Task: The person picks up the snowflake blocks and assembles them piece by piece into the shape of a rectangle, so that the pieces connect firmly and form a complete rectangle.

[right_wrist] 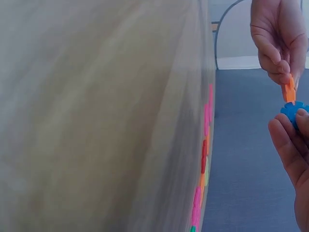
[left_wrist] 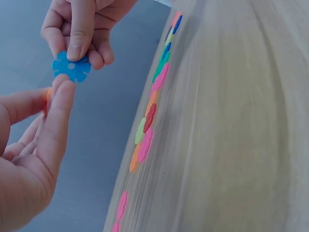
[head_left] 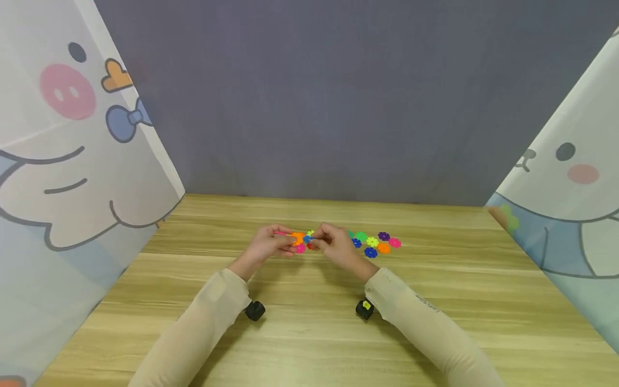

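Note:
My left hand (head_left: 267, 243) pinches an orange slotted plastic disc (right_wrist: 289, 91) between thumb and fingers. Facing it, my right hand (head_left: 337, 248) grips a blue slotted disc (left_wrist: 71, 67) by its edge, the thumb flat on its face. The two discs meet edge to edge at right angles in the right wrist view, above the table. In the left wrist view most of the orange disc is hidden behind the left fingers. Beneath and around the hands lie more flower-shaped discs, among them a red disc (left_wrist: 150, 118) and a pink disc (left_wrist: 145, 145).
To the right of my right hand lies a group of discs: a green disc (head_left: 360, 236), a yellow disc (head_left: 372, 242), a purple disc (head_left: 384, 236) and several others. The wood-grain table (head_left: 309, 333) ends at a grey partition (head_left: 309, 107), with cartoon-printed cloths on both sides.

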The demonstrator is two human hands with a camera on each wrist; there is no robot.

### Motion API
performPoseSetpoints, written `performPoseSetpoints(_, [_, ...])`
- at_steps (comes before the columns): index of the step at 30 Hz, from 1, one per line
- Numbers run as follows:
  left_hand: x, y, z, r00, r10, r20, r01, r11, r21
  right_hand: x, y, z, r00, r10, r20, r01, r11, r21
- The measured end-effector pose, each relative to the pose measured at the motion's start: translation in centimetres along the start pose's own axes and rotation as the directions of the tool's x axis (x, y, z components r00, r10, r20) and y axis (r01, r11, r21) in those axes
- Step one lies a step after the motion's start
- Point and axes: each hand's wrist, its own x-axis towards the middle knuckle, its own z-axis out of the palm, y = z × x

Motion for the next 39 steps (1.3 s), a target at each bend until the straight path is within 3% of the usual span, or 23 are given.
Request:
performPoseSetpoints(8, [0.11, -0.68, 0.78, 0.998, 0.004, -0.055, -0.005, 1.000, -0.002, -0.09, 0.64, -0.29, 1.000, -0.029, 0.007, 0.029, 0.998, -0.061])
performPoseSetpoints(16, [-0.12, -0.41, 0.84, 0.998, 0.026, -0.056, -0.025, 1.000, 0.013, 0.00, 0.77, -0.46, 0.998, -0.047, 0.031, 0.050, 0.995, -0.085])
performPoseSetpoints(30, [0.18, -0.44, 0.94, 0.998, -0.001, -0.058, -0.001, 1.000, -0.020, -0.08, 0.49, -0.30, 1.000, 0.026, -0.006, -0.027, 1.000, -0.015])
performPoseSetpoints(39, [0.10, -0.20, 0.89, 0.998, -0.026, -0.057, 0.023, 0.999, -0.047, 0.21, 0.43, -0.06, 1.000, -0.009, -0.015, 0.009, 1.000, 0.012])
